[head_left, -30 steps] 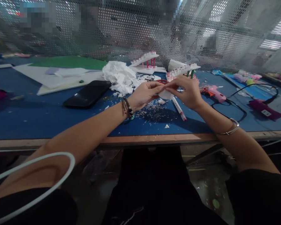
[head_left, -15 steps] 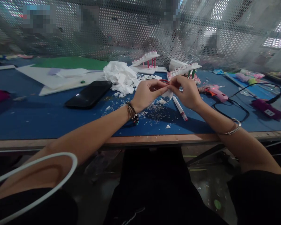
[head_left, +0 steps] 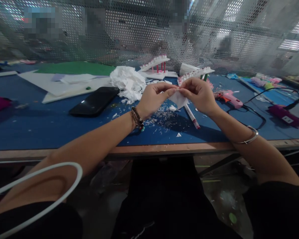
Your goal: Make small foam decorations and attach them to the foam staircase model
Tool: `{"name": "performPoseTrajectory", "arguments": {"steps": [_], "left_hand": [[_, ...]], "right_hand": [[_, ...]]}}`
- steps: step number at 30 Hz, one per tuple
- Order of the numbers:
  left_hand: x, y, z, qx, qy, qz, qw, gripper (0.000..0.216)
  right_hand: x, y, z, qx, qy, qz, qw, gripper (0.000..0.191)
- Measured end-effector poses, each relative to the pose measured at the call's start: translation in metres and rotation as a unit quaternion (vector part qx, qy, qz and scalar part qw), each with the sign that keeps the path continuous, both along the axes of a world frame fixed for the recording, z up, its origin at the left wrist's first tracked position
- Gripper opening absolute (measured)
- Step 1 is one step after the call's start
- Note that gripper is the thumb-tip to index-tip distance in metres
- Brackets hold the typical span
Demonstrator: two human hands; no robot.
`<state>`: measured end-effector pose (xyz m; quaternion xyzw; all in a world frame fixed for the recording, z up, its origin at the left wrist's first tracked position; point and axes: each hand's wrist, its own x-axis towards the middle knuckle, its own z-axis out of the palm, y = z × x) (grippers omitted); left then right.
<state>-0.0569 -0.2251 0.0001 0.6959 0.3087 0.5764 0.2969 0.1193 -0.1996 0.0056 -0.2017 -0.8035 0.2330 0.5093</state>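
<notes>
Above the blue table, a small piece of white tissue paper (head_left: 179, 99) hangs from my fingertips. My left hand (head_left: 153, 99) is closed in a pinch at its upper edge. Meeting it there, my right hand (head_left: 200, 96) also pinches the paper, with thumb and forefinger together. Below the paper lies a white marker (head_left: 191, 117) with a red end, among many tiny white scraps (head_left: 164, 120). To the left of my left hand is a heap of crumpled white tissue (head_left: 127, 81).
A black phone (head_left: 94, 101) lies left, before white sheets (head_left: 40, 81) and a green sheet (head_left: 77, 67). Small white stair models (head_left: 155, 62) stand at the back. Right are a pink glue gun (head_left: 231, 98), its black cable and a purple object (head_left: 286, 115). Perforated metal (head_left: 139, 33) rises behind.
More of the white tissue shows below my fingertips, and it hangs more spread out. Both hands have shifted only slightly and stay together.
</notes>
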Motion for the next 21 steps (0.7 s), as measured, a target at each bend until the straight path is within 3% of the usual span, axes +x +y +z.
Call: {"name": "performPoseTrajectory", "arguments": {"steps": [14, 21], "left_hand": [[0.004, -0.001, 0.001, -0.079, -0.126, -0.131, 0.98, 0.02], [0.007, 0.002, -0.001, -0.086, -0.109, -0.091, 0.986, 0.029]], "right_hand": [[-0.006, -0.015, 0.004, -0.03, -0.009, 0.047, 0.998, 0.009], [-0.008, -0.016, 0.002, 0.033, -0.024, -0.016, 0.999, 0.006]]}}
